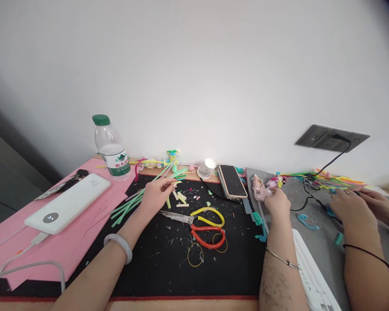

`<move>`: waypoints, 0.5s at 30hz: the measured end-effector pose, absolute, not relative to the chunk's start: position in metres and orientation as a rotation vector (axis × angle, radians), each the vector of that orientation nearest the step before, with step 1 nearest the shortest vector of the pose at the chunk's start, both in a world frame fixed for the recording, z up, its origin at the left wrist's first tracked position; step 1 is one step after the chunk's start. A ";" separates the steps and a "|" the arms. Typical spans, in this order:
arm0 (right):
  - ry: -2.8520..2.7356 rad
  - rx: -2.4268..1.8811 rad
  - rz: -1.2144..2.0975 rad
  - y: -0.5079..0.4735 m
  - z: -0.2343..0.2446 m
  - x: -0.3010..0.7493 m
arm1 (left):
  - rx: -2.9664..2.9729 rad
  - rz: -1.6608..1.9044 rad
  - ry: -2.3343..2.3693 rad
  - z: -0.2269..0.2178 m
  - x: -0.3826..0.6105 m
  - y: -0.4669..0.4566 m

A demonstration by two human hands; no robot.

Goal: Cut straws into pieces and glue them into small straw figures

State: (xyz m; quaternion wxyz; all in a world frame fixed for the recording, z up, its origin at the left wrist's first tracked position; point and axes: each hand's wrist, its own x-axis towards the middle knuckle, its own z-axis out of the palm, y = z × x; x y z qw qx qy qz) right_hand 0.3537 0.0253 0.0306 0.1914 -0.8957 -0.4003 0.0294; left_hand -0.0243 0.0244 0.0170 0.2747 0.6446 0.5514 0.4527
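My left hand [155, 194], with a pale bangle on its wrist, rests on the black mat [168, 259]. Its fingertips pinch a thin straw [173, 183] beside a bundle of green straws [129, 207] and short cut straw pieces [180, 198]. My right hand [277, 202], wearing a thin silver bracelet, grips a pink glue gun [258, 188] on the grey sheet [317, 235]. Scissors with yellow and red handles [207, 224] lie between my hands, touched by neither.
At the left stand a water bottle [112, 149] and a white power bank [68, 203] on pink paper. A phone [232, 181] and a small lamp [207, 167] sit by the wall. A co-worker's hands [353, 207] handle coloured straws [327, 179] and a black cable at the right.
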 end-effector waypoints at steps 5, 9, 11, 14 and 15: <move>-1.136 -2.569 -0.058 0.030 0.022 0.353 | 1.728 1.217 1.426 0.014 -0.025 0.025; -1.154 -2.469 -0.072 0.029 0.022 0.355 | 1.747 1.233 1.438 0.015 -0.024 0.024; -1.146 -2.408 -0.117 0.027 0.023 0.356 | 1.737 1.243 1.450 0.016 -0.024 0.023; -1.110 -2.323 -0.168 0.022 0.029 0.356 | 1.699 1.244 1.457 0.018 -0.023 0.023; -1.103 -2.287 -0.165 0.021 0.031 0.356 | 1.684 1.244 1.448 0.018 -0.023 0.023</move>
